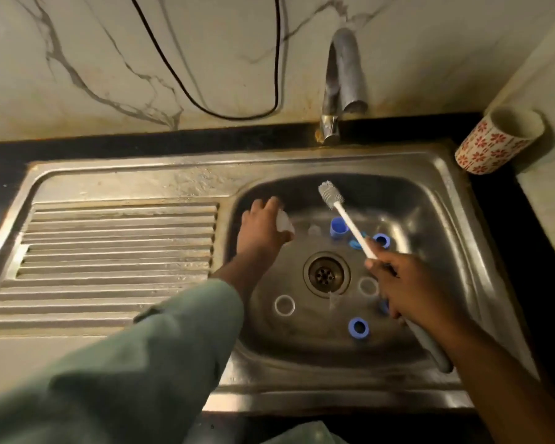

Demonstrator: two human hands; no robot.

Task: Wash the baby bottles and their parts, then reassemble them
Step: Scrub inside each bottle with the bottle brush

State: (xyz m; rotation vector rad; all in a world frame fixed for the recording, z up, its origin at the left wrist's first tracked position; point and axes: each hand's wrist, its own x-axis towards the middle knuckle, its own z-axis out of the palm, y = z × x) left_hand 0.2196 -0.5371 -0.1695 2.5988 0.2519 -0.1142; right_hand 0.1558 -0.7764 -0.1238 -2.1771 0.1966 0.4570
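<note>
Floral cup right of tap; black cable.

Light: I see a dim, warm yellow cast.
Glare: soft sheen on the sink rim.
Shadow: the counter edges go black.
Sharpness: soft throughout.
Distortion: I note wide-angle bowing at the borders.

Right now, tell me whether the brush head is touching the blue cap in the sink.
Apart. The head view shows the brush head raised up and to the left of the blue cap, with bare sink wall showing between them.
</note>
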